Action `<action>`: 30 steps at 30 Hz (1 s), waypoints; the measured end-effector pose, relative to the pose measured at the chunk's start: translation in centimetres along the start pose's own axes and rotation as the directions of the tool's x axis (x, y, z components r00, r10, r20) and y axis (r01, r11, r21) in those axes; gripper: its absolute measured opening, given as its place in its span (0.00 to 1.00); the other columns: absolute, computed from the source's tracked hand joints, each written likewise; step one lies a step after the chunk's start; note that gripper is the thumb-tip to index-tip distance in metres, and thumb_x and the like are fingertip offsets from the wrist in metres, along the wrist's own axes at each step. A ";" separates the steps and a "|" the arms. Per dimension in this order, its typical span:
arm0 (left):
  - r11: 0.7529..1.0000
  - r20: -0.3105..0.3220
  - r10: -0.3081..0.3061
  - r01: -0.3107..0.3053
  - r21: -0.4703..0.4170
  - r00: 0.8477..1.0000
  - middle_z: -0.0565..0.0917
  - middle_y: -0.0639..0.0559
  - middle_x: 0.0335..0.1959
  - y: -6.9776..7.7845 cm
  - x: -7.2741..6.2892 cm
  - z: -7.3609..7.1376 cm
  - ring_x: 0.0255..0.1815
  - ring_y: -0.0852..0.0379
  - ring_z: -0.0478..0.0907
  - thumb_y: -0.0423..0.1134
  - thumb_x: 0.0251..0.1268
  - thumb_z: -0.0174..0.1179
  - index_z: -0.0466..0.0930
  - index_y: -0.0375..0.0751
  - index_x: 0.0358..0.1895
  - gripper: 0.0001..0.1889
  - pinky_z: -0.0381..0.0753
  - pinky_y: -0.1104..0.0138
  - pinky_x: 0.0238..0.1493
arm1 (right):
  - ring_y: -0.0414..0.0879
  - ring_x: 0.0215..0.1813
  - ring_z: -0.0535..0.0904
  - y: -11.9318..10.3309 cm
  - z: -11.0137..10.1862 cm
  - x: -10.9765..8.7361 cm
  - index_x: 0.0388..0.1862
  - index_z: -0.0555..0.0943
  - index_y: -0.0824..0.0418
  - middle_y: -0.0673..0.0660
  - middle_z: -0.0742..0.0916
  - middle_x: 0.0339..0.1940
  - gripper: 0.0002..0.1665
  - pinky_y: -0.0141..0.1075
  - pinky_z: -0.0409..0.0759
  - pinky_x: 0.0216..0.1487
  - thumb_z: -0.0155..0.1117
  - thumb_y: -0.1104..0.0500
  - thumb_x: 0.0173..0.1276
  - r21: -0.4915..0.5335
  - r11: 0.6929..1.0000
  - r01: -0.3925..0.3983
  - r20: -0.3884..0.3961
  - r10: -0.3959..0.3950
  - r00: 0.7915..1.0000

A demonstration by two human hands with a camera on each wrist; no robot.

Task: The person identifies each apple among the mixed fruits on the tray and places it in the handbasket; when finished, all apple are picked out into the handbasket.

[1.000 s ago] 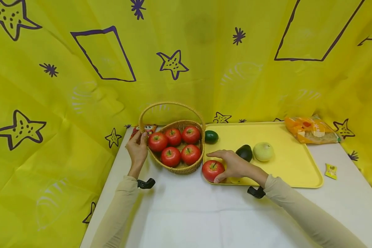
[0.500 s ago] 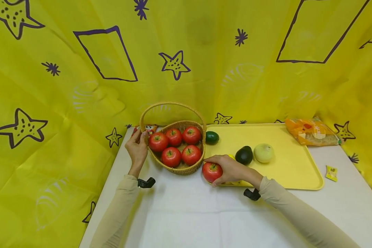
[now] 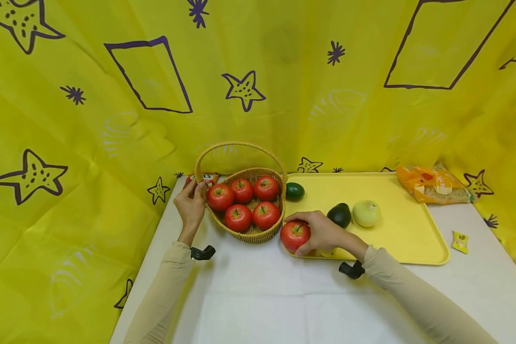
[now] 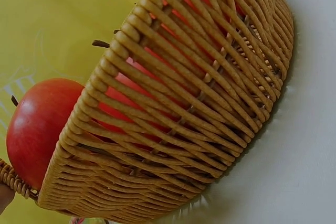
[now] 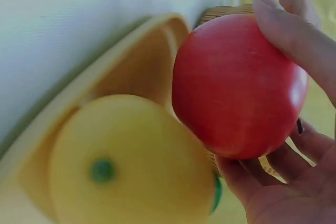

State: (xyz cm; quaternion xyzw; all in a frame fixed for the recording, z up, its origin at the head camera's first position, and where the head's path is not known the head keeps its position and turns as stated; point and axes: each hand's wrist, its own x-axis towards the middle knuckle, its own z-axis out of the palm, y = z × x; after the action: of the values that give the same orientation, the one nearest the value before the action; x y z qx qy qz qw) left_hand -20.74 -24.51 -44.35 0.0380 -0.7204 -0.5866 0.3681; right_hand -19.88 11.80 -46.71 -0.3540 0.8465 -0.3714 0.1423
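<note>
My left hand (image 3: 190,206) pinches the wicker basket (image 3: 258,236) at the left foot of its tall handle (image 3: 241,143). Inside the basket lie several red apples; one apple (image 4: 44,129) bulges over the rim in the left wrist view. To the right of the basket, my right hand (image 3: 327,232) holds another red apple (image 3: 294,235) over the front left corner of the yellow tray (image 3: 404,243). Thumb and fingers wrap this apple (image 5: 239,87) in the right wrist view. Close beside it sits a round yellow fruit (image 5: 131,156) with a green spot, mostly hidden by my hand in the head view.
On the tray lie a dark green avocado (image 3: 339,215), a pale round fruit (image 3: 367,213) and a smaller green fruit (image 3: 294,191). An orange bag (image 3: 432,185) overlaps the tray's back right corner. A small yellow packet (image 3: 460,241) lies right of it; a red packet (image 3: 210,178) is behind the basket.
My right hand's fingers have come in around the apple, which stays near the tray's front left corner. My left hand keeps its place on the basket.
</note>
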 end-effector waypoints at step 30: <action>0.996 0.004 -0.015 0.015 0.093 1.000 0.88 0.24 0.45 0.2 0.3 -0.1 0.39 0.50 0.89 0.21 0.70 0.64 0.86 0.22 0.56 0.14 0.85 0.79 0.37 | 0.56 0.61 0.85 -3.9 -4.0 2.6 0.74 0.81 0.52 0.58 0.84 0.70 0.47 0.46 0.89 0.56 0.89 0.53 0.53 0.400 0.916 -0.033 -0.069 0.066 0.995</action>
State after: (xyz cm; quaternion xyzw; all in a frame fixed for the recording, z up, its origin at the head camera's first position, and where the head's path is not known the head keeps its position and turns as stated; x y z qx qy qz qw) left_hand -20.84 -24.68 -44.01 0.0588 -0.7475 -0.5554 0.3597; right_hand -21.80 10.25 -41.04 -0.2805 0.7669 -0.5463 0.1861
